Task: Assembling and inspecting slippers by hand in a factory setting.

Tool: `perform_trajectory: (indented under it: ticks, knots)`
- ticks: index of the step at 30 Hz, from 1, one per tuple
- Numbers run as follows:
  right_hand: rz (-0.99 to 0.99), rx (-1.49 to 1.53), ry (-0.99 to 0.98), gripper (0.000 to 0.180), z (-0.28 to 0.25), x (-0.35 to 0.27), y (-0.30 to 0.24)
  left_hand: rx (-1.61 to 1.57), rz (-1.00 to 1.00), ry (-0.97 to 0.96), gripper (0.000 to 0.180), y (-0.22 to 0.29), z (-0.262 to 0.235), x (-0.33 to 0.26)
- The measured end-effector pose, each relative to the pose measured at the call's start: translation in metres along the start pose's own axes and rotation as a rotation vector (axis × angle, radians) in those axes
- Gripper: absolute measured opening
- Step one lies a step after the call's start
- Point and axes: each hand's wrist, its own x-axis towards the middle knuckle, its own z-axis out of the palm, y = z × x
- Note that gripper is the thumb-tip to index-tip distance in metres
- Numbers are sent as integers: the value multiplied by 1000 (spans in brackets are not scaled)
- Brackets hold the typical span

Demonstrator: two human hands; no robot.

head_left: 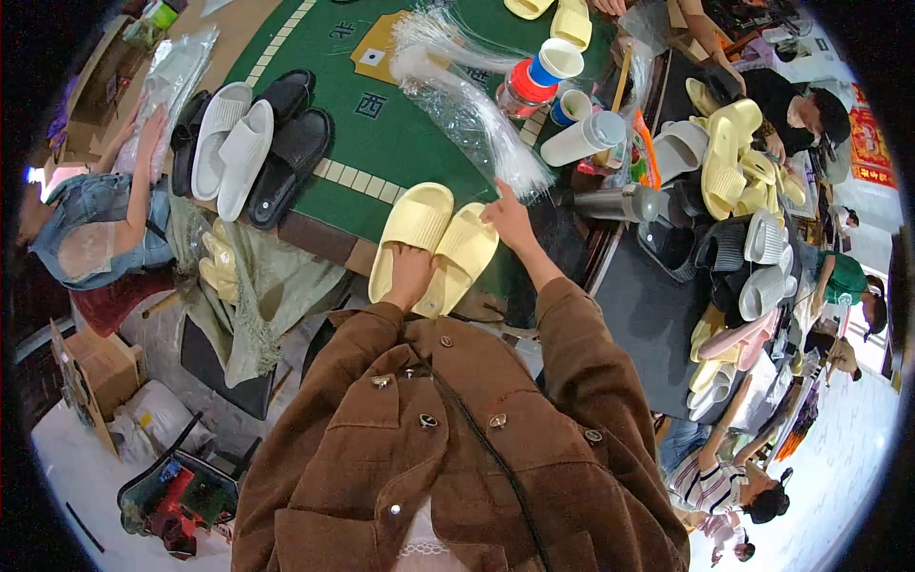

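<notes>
A pair of pale yellow slippers lies side by side at the near edge of the green table, toes pointing away from me. My left hand (pixel 412 274) reaches into the left slipper (pixel 417 216); its fingers go under the strap and are hidden. At the right slipper (pixel 467 243), my right hand (pixel 508 217) touches the outer upper edge with its thumb side. The index finger is stretched out and apart from the thumb. Just beyond that fingertip lies a bundle of thin clear plastic strands (pixel 496 143), partly inside a clear bag.
White slippers (pixel 246 157) and black slippers (pixel 295 162) stand at the left. Beyond the strands are a red-lidded jar (pixel 522 91), paper cups and a white bottle (pixel 583 138). A steel flask (pixel 620 203) lies right. More slippers pile on the dark table (pixel 634 315); several people sit around.
</notes>
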Motion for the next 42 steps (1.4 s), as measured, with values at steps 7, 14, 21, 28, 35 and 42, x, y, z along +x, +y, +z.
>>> perform_trajectory:
  ticks: [7,14,21,28,35,42]
  knots:
    - [277,315,29,33,17,19,19,-33,80,-49,26,1,-1,-12]
    - [184,-204,21,22,18,12,24,46,162,29,24,0,3,-16]
    - [171,-538,18,20,17,2,16,-31,195,62,22,-5,3,-19]
    - [168,-526,122,20,8,-2,16,-91,171,-24,20,-3,-5,-21]
    - [-2,-106,69,16,-18,-21,-21,-567,154,136,10,-2,-44,-33]
    - [-202,-183,-112,14,-3,-66,-56,-512,192,412,26,16,-83,-19]
